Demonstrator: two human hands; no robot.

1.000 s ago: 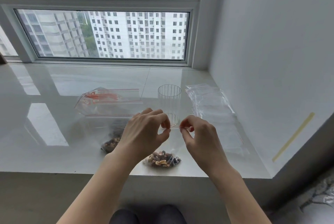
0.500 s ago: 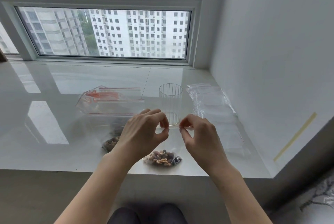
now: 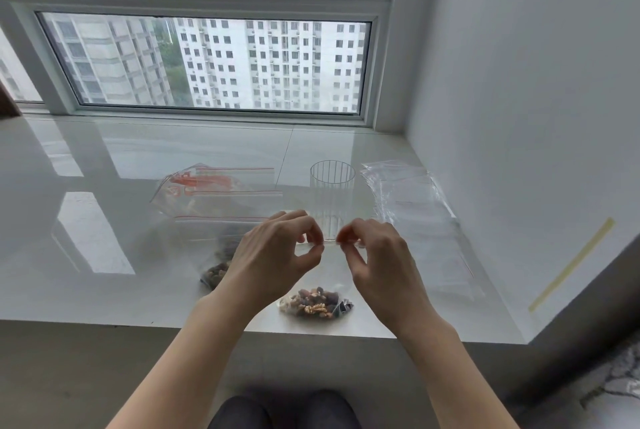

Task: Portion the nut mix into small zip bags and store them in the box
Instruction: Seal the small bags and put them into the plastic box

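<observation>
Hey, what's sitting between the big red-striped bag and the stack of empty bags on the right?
In the head view, a clear ribbed cup stands between the big bag and the stack of empty bags, on the white sill.

White window (image 3: 207,61), glossy marble sill (image 3: 104,220), grey wall (image 3: 519,82).

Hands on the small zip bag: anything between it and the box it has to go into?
Cannot say: no box shows in this view. Left hand and right hand both pinch the top edge of the small zip bag, nothing between them and it. The ribbed cup stands just behind.
</observation>
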